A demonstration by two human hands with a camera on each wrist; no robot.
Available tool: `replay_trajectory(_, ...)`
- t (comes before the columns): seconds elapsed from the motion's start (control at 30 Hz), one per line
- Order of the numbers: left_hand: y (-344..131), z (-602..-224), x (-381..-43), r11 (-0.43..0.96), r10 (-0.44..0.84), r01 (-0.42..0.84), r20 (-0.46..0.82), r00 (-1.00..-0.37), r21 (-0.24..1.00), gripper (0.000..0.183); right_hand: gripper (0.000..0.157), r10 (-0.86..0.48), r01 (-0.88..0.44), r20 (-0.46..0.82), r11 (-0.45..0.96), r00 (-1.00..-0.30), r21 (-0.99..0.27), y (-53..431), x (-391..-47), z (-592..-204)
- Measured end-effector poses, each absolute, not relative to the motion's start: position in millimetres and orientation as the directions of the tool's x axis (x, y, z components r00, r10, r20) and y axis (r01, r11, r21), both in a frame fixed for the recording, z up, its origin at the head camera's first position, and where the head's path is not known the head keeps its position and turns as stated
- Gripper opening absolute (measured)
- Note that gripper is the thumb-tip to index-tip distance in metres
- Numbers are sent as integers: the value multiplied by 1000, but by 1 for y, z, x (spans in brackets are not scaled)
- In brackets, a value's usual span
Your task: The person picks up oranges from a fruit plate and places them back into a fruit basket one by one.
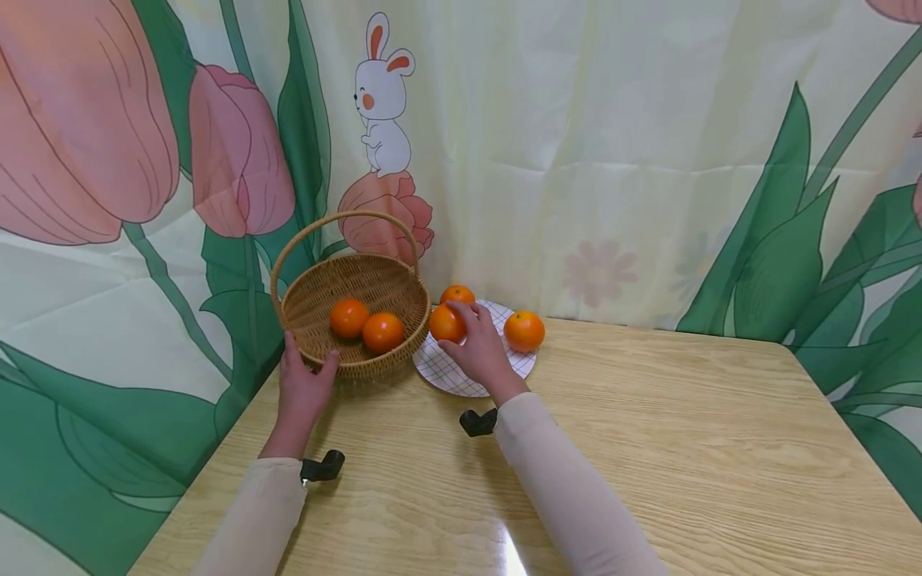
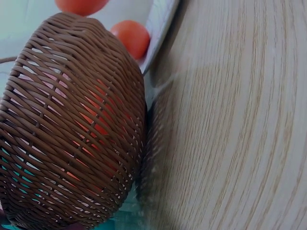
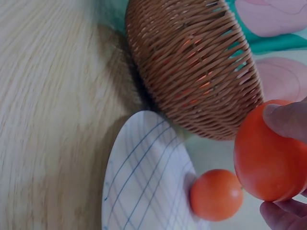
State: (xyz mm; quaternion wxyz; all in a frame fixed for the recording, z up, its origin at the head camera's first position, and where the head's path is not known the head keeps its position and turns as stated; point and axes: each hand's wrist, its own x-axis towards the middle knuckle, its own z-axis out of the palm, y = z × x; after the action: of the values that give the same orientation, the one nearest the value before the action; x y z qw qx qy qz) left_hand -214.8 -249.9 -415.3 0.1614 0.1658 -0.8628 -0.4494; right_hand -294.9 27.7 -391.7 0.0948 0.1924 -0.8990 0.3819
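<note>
A wicker basket (image 1: 360, 276) with a tall handle stands at the left of the table, its opening facing me. Inside it lie two oranges (image 1: 383, 332). My left hand (image 1: 301, 388) holds the basket at its near left side, thumb and fingers spread against the rim; the left wrist view shows mostly the woven side (image 2: 72, 124). My right hand (image 1: 479, 352) pinches an orange (image 3: 268, 153) between thumb and fingers, raised above a white checked plate (image 1: 461, 382), just right of the basket. Two more oranges sit at that plate, one at the back (image 1: 457, 295), one at its right edge (image 1: 524, 331).
The wooden table (image 1: 684, 448) extends to the right and toward me. Behind it hangs a curtain (image 1: 634, 160) printed with tulips and a rabbit, close to the basket and plate. Black straps with mounts (image 1: 479, 422) are on both wrists.
</note>
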Motion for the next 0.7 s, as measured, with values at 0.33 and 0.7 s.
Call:
replay_trajectory(0.33,-252,-415,-216,534,-433,-145,122,-893,833,97,63,-278,-463,372,593,-886,-659,22,-290,-385)
replay_trajectory(0.7,-252,-415,-216,525,-435,-155,107,-894,837,97,63,-285,-515,433,560,-855,-648,16,-285,-374)
